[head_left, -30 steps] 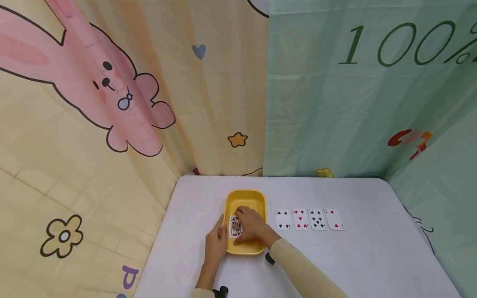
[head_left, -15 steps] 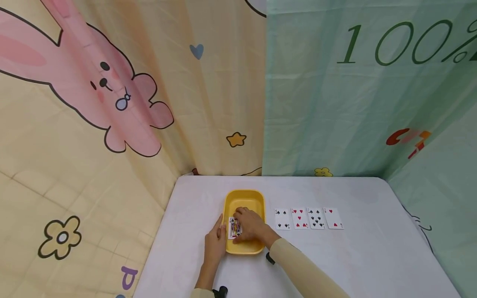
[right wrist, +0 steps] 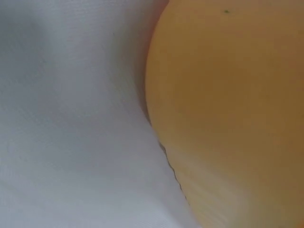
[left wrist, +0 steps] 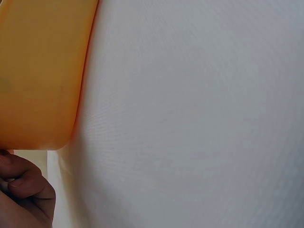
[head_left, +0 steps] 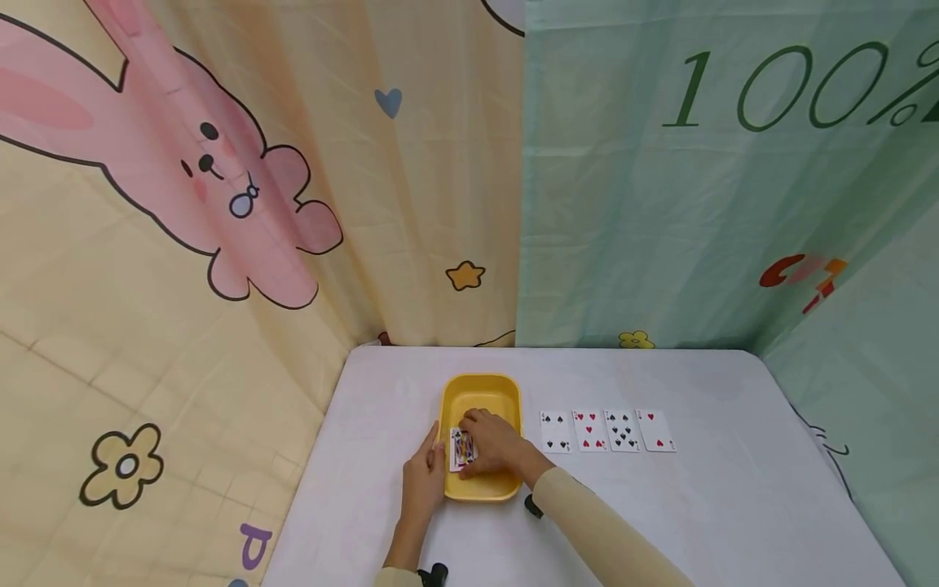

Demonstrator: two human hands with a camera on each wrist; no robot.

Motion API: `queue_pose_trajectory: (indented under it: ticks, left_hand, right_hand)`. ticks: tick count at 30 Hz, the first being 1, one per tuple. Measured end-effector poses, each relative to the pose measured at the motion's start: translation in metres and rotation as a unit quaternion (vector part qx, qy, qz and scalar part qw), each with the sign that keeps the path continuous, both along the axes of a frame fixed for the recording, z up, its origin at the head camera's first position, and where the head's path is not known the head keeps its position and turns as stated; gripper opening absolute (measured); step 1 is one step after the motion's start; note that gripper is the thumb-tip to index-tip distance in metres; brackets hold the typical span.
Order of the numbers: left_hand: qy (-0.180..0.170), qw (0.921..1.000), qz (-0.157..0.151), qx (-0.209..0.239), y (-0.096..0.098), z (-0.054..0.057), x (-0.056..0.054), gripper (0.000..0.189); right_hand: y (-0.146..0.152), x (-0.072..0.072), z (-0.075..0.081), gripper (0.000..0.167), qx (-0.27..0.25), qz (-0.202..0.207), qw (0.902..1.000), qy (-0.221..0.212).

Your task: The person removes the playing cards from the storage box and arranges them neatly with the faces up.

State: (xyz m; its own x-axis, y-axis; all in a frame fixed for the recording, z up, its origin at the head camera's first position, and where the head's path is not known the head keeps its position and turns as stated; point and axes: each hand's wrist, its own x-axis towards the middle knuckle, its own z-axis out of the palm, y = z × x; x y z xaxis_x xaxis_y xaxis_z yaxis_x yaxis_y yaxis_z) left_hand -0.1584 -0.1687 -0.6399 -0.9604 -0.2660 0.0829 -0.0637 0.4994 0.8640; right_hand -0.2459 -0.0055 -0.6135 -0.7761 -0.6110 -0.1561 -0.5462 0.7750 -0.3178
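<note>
In the head view a yellow tray (head_left: 484, 494) stands on the white table. My left hand (head_left: 423, 481) holds the tray's left side, its fingers along the outer wall; in the left wrist view, bent fingers (left wrist: 28, 178) sit right at the tray's edge. Inside the tray my right hand (head_left: 499, 444) grips playing cards (head_left: 460, 450), with the thumb at their near edge and the fingertips at the far edge. A face card shows on top at the left; the hand hides the right part. In the right wrist view only the tray's wall (right wrist: 228, 104) and tablecloth appear.
To the right of the tray, several playing cards lie face up in a row: a spade card (head_left: 555, 432), a heart card (head_left: 590, 431), another spade card (head_left: 623, 430) and a two of hearts (head_left: 656, 430). Patterned curtains (head_left: 440, 163) hang behind the table.
The face card in the tray has shifted slightly toward the near side under my right hand. The left hand, the tray and the row of cards stay in place.
</note>
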Motion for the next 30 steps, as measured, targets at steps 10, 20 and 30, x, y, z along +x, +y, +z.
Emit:
queue_pose_trajectory:
  ticks: [10, 20, 30]
  left_hand:
    - [-0.011, 0.9999, 0.004, 0.0, 0.0, -0.001, 0.001, 0.045]
    - [-0.023, 0.9997, 0.003, -0.002, 0.0, 0.0, -0.001, 0.047]
    - [-0.022, 0.9997, 0.005, -0.003, 0.001, -0.001, -0.001, 0.047]
  right_hand:
    - [0.007, 0.006, 0.016, 0.092, -0.029, -0.01, 0.9995, -0.009]
    - [0.036, 0.008, 0.05, 0.099, -0.053, -0.036, 0.9966, 0.051]
    - [0.093, 0.022, 0.079, 0.098, -0.07, -0.096, 0.9908, 0.064]
